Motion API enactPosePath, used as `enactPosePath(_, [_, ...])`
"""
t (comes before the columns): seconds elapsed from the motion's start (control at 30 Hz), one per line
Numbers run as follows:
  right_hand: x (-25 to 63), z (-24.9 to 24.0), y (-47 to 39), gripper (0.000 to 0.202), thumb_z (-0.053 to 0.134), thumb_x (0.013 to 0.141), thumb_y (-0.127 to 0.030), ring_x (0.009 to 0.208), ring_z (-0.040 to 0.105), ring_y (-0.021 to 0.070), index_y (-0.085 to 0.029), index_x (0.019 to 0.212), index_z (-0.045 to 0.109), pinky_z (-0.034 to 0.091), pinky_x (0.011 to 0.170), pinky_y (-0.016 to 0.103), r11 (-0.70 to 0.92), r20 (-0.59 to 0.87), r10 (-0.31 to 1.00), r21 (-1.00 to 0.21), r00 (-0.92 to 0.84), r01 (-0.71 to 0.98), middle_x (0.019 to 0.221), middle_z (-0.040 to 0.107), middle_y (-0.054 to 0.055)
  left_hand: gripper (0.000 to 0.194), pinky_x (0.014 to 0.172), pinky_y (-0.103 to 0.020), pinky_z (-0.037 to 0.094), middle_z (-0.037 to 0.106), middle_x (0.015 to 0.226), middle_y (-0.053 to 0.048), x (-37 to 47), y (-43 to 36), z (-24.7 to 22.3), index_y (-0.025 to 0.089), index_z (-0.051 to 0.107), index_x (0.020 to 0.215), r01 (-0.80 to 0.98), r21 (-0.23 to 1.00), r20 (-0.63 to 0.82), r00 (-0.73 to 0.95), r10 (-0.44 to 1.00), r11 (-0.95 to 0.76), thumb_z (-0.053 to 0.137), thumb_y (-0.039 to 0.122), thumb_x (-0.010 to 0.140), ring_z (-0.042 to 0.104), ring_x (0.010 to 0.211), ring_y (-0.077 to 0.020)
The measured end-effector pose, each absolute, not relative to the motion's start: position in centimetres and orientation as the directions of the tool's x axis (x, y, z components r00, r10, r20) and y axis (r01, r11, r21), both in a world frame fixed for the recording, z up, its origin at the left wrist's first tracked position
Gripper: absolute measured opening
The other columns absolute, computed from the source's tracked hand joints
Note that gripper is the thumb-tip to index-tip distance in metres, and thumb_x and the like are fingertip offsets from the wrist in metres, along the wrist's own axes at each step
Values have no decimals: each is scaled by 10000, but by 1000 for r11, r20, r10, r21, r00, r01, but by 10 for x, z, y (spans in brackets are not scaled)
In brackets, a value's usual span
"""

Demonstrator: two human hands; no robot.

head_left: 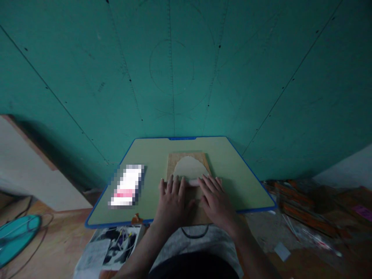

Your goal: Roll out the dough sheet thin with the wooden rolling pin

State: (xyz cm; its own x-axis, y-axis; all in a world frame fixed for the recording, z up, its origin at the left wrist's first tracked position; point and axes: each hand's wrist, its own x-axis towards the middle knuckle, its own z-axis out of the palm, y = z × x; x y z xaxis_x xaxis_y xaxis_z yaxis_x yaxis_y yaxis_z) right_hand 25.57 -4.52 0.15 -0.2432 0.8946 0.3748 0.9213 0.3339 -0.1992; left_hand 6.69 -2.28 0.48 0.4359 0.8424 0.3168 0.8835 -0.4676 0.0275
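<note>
A pale, rounded sheet (190, 166), like dough or clay, lies flat on a small wooden board (171, 159). Across the sheet's near edge runs a pale roll (192, 182), mostly covered by my fingers; I cannot tell whether it is a rolling pin or the sheet rolled up. My left hand (172, 199) rests palm down on the roll's left part, fingers stretched out and slightly spread. On its right part lies my right hand (216, 199), also flat with fingers extended. Below the roll, bare board shows between my hands.
Under the board is a pale green tabletop (241, 178) with a blue rim. A pixelated phone-like object (128, 186) lies at left, and an orange-brown clip (136, 219) sits on the front edge. A green wall (186, 77) stands behind; clutter (305, 213) covers the floor at right.
</note>
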Motion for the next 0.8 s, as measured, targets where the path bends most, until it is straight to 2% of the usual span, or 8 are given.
enactPosePath(0.17, [270,6,-35,557,410,912,-110,1421,454,260,-174,1449,542,322,1208,542,363,366,893,-243,-262,899,1489,563,118,701,1168,-648,262,535,1464,-245,81,-17,11,114,476,1465,867,47,274,467,841,-497,477,601,960,419,1412,-445])
enactPosePath(0.27, [273,5,-29,495,389,941,-131,1370,508,265,-150,1392,594,337,1201,539,314,390,900,-267,-196,911,1411,623,139,687,1156,-637,281,545,1460,-224,92,-13,17,141,464,1474,849,35,244,504,828,-527,467,603,965,447,1392,-431])
enactPosePath(0.43, [263,7,-20,539,361,902,-50,1311,555,227,-152,1369,612,345,1211,489,352,419,884,-303,-208,886,1349,660,129,536,1117,-592,357,577,1428,-196,106,-7,26,144,461,1473,838,22,173,534,828,-545,436,411,1009,502,1343,-401])
enactPosePath(0.5, [267,8,-18,526,375,908,-61,1287,571,224,-179,1356,624,370,1195,482,379,418,879,-319,-230,868,1340,668,111,534,1107,-569,385,574,1430,-196,105,-6,26,131,459,1473,819,45,166,558,813,-571,444,399,1011,515,1329,-387])
enactPosePath(0.57, [279,7,-16,453,399,946,-123,1261,586,247,-198,1313,654,398,1167,511,368,425,880,-328,-212,870,1320,676,113,558,1106,-552,398,566,1441,-197,99,-6,24,114,457,1467,797,62,190,581,791,-600,472,426,1006,516,1329,-376])
enactPosePath(0.67, [298,-2,-17,372,446,979,-249,1273,566,326,-171,1249,691,408,1129,589,270,457,884,-335,-95,903,1293,665,169,577,1110,-537,401,572,1441,-189,84,-7,18,104,463,1452,783,63,261,586,767,-619,506,455,997,521,1322,-363])
enactPosePath(0.73, [302,-10,-21,394,445,984,-289,1296,548,342,-156,1281,669,432,1109,579,207,453,891,-388,-10,898,1315,632,193,577,1108,-543,400,591,1415,-188,76,-9,14,105,472,1440,791,51,305,569,764,-610,522,464,991,533,1304,-360])
enactPosePath(0.8, [299,-18,-28,439,414,994,-296,1313,546,319,-167,1369,602,479,1080,522,174,413,910,-473,43,864,1389,572,195,577,1104,-562,395,607,1384,-202,73,-11,12,91,482,1427,810,24,340,545,767,-586,535,458,984,540,1295,-373])
